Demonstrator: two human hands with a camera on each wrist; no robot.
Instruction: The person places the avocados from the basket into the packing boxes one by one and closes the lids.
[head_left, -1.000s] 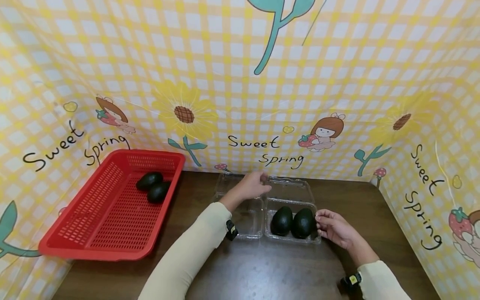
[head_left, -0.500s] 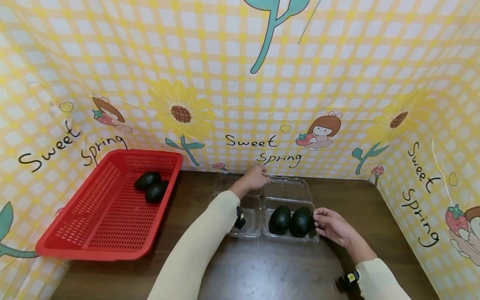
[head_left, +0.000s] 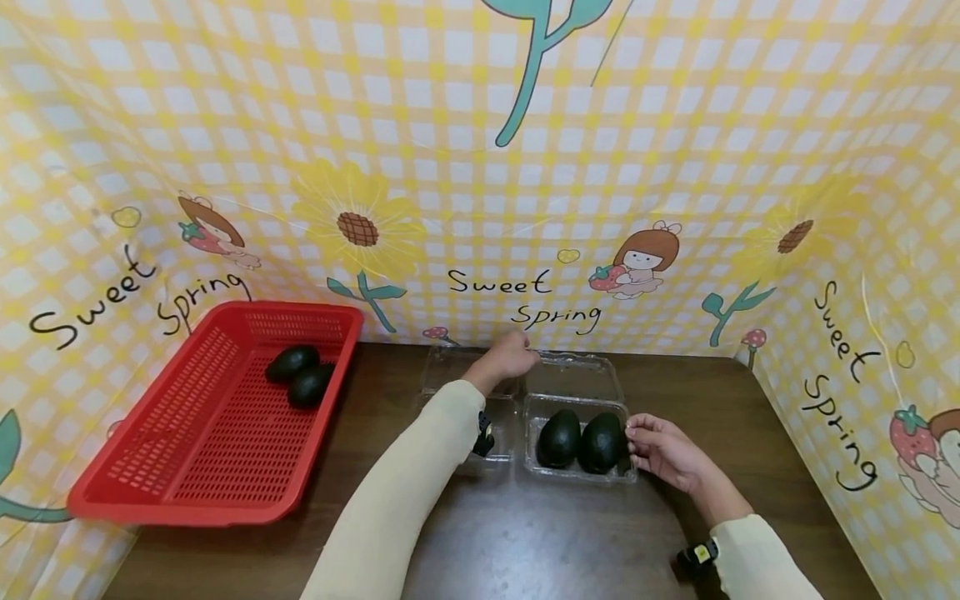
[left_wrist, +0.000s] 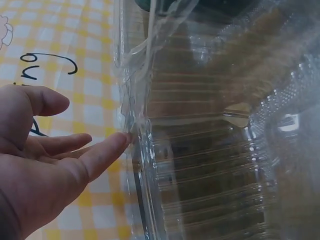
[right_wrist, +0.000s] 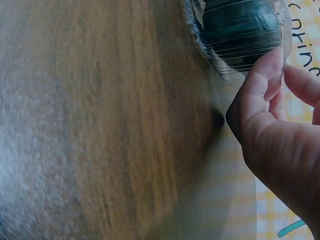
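Two dark green avocados [head_left: 558, 439] lie side by side in a clear plastic clamshell container [head_left: 576, 478], its lid [head_left: 576, 379] folded back toward the wall. My right hand [head_left: 667, 454] pinches the container's right rim between thumb and fingers, as the right wrist view shows. My left hand [head_left: 508, 358] reaches to the far edge of the lids. In the left wrist view, one extended fingertip of the left hand [left_wrist: 55, 160] touches the clear plastic edge [left_wrist: 145, 170], with the thumb held apart. A second clear container [head_left: 504, 433], lid also back, is partly hidden by the left forearm.
A red perforated basket [head_left: 232, 450] stands on the left, with two more avocados [head_left: 302, 375] near its back right side. The brown wooden table [head_left: 555, 542] carries everything. A yellow checked cloth [head_left: 420, 125] rises behind and along both sides.
The left hand has moved slightly away from me, toward the lids' far edge, its forearm shifting right. The right hand keeps its grip on the container rim.
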